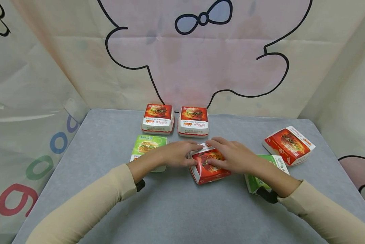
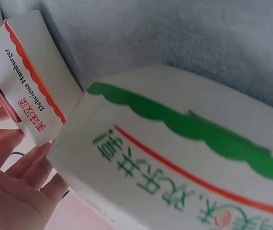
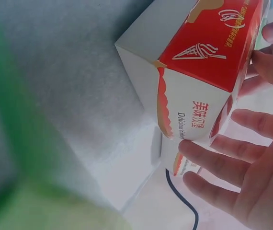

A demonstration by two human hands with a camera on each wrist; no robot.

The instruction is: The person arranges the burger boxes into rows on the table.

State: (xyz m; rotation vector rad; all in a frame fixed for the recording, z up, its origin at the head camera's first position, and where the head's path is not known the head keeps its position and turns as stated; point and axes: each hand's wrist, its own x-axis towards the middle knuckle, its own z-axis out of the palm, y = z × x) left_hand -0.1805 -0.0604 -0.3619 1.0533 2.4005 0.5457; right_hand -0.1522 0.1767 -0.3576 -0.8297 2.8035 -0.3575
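So, starting on the left of the grey table (image 1: pixel 176 210), there's a green burger box (image 1: pixel 149 145), partly covered by the person's left wrist, with a red-and-white box (image 1: pixel 157 119) just behind it. Next comes the left hand (image 1: pixel 180 154), fingers loosely stretched out, touching the left side of the middle red box (image 1: pixel 205 170) rather than wrapping round it. That box sits crooked between the two hands, in front of another red-and-white one (image 1: pixel 193 122); can't tell if its whole base is on the table. The right hand (image 1: pixel 235 156) has its fingers spread pretty wide and nearly straight, touching the box's right side, thumb apart. Further right, a second green box (image 1: pixel 254 182) is partly hidden under the right forearm, and a last red box (image 1: pixel 289 145) lies angled just beyond it.
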